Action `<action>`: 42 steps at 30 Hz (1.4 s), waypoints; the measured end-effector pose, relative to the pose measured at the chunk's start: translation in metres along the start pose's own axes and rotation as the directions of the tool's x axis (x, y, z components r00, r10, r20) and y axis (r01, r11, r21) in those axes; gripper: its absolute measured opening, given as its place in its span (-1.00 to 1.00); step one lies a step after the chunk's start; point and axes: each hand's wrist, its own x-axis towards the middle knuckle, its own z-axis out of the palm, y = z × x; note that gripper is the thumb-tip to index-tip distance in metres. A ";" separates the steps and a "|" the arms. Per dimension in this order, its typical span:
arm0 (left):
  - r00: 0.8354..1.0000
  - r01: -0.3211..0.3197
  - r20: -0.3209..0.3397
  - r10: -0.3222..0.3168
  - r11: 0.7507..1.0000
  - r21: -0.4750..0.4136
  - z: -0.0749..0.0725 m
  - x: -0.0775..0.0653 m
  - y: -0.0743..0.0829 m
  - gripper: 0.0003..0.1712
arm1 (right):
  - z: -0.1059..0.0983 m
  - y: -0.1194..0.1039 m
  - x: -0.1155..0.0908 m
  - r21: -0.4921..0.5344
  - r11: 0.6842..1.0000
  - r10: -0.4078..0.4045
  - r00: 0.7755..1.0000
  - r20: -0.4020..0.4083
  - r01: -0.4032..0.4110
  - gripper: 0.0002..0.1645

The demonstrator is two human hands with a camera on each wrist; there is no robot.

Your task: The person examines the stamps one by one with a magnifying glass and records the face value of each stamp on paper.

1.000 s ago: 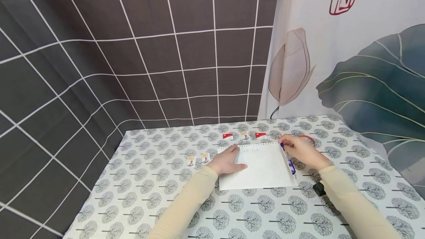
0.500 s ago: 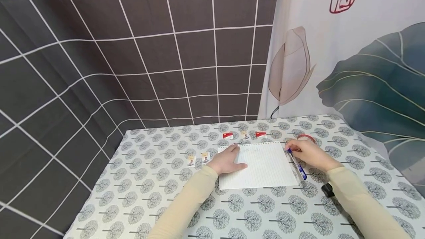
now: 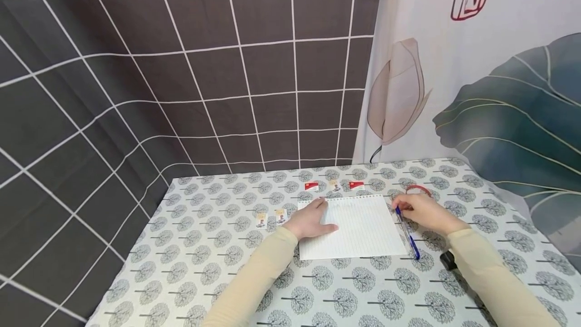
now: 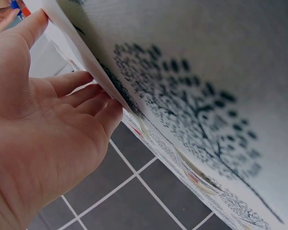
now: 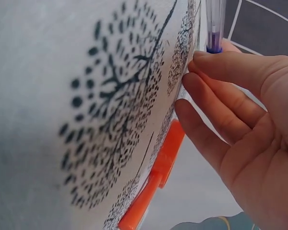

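Observation:
A lined notepad (image 3: 358, 231) with holes along its top edge lies on the table, faint handwriting near its top. My left hand (image 3: 312, 220) rests on its left part, palm down with fingers extended; in the left wrist view, the left hand's fingers (image 4: 77, 91) meet the sheet's edge. At the pad's right edge, my right hand (image 3: 424, 211) pinches the upper end of a blue pen (image 3: 410, 238) between thumb and fingertips. The pen slants down to the right. In the right wrist view, the clear pen barrel (image 5: 215, 24) shows behind the thumb, which hides part of the grip.
Behind the pad lie two red-and-white cards (image 3: 311, 185) with a beige card (image 3: 334, 185) between them. Two more picture cards (image 3: 281, 216) lie left of it. An orange-red object (image 5: 168, 153) is beyond my right hand. A dark checked curtain (image 3: 272, 64) hangs behind the table.
My right hand has moved right with the pen, off the page to beside the pad's right edge. The pen's lower end has swung down toward me. My left hand stays put.

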 end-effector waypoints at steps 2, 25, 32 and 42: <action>1.000 -0.001 0.000 0.001 1.000 0.005 0.000 0.001 0.000 0.02 | 0.000 0.001 0.001 -0.003 1.000 -0.005 1.000 0.004 0.005 -0.66; 1.000 0.002 0.001 -0.002 1.000 0.016 0.002 0.002 -0.003 0.02 | 0.003 -0.002 0.003 -0.109 0.993 -0.046 0.999 -0.002 0.045 -0.65; 1.000 0.003 0.006 -0.003 1.000 0.007 -0.001 0.000 0.000 0.02 | 0.004 0.000 0.002 -0.096 0.995 -0.040 0.999 -0.001 0.040 -0.65; 1.000 0.001 0.004 -0.001 1.000 0.015 0.001 0.000 0.000 0.02 | -0.001 0.000 -0.004 0.021 1.000 -0.021 1.000 0.014 0.020 -0.68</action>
